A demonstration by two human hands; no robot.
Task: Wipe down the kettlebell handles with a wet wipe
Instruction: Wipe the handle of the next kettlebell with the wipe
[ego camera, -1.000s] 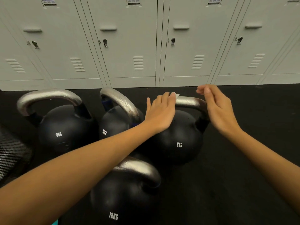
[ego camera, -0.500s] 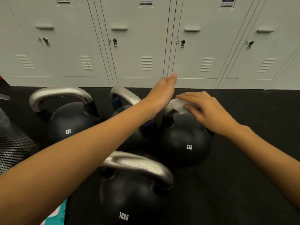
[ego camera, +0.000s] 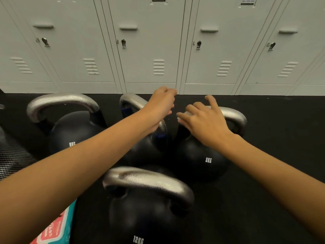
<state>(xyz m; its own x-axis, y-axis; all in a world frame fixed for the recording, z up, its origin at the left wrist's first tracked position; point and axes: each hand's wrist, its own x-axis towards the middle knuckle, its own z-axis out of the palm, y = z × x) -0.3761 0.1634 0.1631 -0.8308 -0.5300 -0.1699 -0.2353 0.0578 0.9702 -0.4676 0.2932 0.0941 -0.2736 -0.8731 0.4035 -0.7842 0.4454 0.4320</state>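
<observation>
Four black kettlebells sit on the dark floor in the middle of the frame. The right hand (ego camera: 204, 120) rests spread fingers on the right 8KG kettlebell's handle (ego camera: 233, 117), pressing a barely seen white wipe (ego camera: 182, 115). The left hand (ego camera: 161, 104) hangs curled above, holding nothing I can see.

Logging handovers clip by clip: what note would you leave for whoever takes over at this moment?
Left hand: fingers curled, nothing seen in it, over the middle black kettlebell's silver handle.
Right hand: fingers spread on the right black 8KG kettlebell's silver handle, with the white wet wipe barely showing under its fingertips.
The red-and-teal wipe pack is at near left.
Done: wiping of the right handle is under way.
Left: finish it. Whether the other handles are wiped cannot be told.
</observation>
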